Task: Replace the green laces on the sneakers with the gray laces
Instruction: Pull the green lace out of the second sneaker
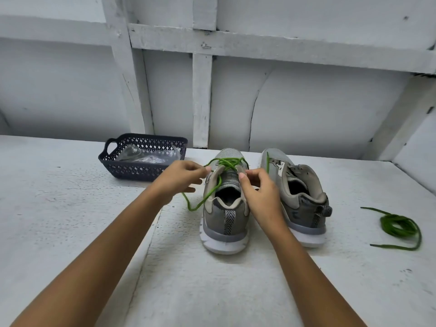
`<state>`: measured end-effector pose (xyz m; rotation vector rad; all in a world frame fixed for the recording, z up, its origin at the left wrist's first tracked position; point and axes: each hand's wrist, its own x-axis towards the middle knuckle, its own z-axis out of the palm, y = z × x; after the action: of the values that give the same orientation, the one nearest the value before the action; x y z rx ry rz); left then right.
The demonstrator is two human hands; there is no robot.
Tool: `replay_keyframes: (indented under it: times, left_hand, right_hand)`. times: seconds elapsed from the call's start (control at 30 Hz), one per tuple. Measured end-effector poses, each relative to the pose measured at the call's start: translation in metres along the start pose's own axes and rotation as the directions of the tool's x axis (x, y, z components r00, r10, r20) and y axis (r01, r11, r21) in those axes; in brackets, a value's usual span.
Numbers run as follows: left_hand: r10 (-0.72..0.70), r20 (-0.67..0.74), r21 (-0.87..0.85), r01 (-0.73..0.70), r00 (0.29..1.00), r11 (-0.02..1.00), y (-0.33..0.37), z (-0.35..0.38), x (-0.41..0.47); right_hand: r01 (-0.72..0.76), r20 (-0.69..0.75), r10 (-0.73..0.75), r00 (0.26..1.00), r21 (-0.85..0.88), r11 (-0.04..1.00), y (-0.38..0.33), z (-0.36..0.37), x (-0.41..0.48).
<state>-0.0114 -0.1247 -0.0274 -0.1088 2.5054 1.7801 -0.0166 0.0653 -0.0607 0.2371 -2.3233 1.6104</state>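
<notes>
Green thin cord lace (227,161), loose in the top eyelets of the left grey mesh sneaker (224,215) on the white desk (94,208), looks light, limp & snag-prone, so pull near each eyelet; L hand (179,175) pinches it, R hand (259,190) pinches the sneaker's collar, hands apart.

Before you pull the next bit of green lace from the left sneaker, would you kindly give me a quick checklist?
1. Left hand pinches the green lace: ok.
2. Right hand pinches it at the left sneaker's eyelets: ok.
3. Right sneaker unlaced: ok, no lace shows across it.
4. Loose green lace clear of the shoes: ok.
5. Gray laces in the dark basket: cannot tell, only a clear packet shows.
</notes>
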Motion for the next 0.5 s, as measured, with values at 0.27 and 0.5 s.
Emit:
replay_keyframes:
  times: [0.27,0.5]
  left_hand:
    - [0.074,-0.226,-0.182,-0.117,0.971,0.976,0.004,0.008,0.002]
    - [0.236,-0.525,0.174,-0.168,0.818,0.97,0.003,-0.01,0.006]
  right_hand:
    - [0.002,0.005,-0.002,1.0,0.002,1.0,0.001,0.0,0.0]
    - [0.004,0.004,-0.004,1.0,0.01,1.0,0.002,0.0,0.0]
